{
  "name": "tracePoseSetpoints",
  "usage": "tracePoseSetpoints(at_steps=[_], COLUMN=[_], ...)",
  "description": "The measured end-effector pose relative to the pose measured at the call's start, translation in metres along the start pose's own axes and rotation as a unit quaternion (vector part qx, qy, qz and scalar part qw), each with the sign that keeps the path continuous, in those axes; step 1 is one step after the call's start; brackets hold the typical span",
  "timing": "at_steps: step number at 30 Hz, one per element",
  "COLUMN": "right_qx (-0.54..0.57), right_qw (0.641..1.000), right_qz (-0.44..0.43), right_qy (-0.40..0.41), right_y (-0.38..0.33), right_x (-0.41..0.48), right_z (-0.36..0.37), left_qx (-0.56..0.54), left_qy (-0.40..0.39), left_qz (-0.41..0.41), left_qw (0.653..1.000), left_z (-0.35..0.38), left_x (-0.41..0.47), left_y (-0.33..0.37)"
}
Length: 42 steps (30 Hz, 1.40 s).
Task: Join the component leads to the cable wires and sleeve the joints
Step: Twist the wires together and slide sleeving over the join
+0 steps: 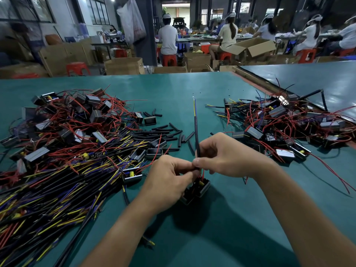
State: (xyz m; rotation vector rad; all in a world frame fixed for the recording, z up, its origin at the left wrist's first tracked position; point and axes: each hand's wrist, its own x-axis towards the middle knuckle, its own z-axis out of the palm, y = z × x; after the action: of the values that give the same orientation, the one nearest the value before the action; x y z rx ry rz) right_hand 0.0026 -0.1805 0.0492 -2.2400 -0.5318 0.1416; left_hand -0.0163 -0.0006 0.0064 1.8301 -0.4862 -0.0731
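Observation:
A black cable stands upright at the table's middle, with yellow and blue wires fanning from its top end. My right hand pinches its lower end between thumb and fingers. My left hand meets it there, fingertips pinched on the same joint. Below both hands hangs a small black box component with a yellow part and red leads. The joint itself is hidden by my fingertips.
A big heap of black cables and box components fills the left of the green table. Loose black sleeve pieces lie in the middle. Another pile of components with red leads sits at right. People work at benches beyond.

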Motion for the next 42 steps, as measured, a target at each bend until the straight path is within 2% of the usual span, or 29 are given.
tracePoseSetpoints(at_steps=[7,15,21,29,35,42], right_qx=[0.018,0.070,0.096,0.122,0.138,0.141], right_qw=[0.999,0.997,0.992,0.987,0.986,0.985], right_qz=[0.033,0.003,-0.022,-0.041,-0.038,-0.047], right_qy=[-0.004,0.031,0.073,0.094,0.091,0.085], right_y=[0.003,0.005,0.007,0.006,0.006,0.003], right_x=[0.002,0.004,0.007,0.008,0.006,0.003], right_z=[-0.002,0.002,0.000,0.004,0.000,-0.003], left_qx=[-0.018,0.004,-0.037,0.015,-0.027,-0.094], left_qy=[0.031,0.034,0.044,0.033,0.039,0.062], left_qz=[0.022,0.014,0.004,0.024,0.021,-0.037], left_qw=[0.999,0.999,0.998,0.999,0.999,0.993], left_z=[0.002,-0.003,-0.003,-0.007,-0.006,-0.012], left_x=[0.001,0.002,0.002,0.003,0.003,0.006], left_y=[0.002,0.003,0.005,0.003,0.005,0.006])
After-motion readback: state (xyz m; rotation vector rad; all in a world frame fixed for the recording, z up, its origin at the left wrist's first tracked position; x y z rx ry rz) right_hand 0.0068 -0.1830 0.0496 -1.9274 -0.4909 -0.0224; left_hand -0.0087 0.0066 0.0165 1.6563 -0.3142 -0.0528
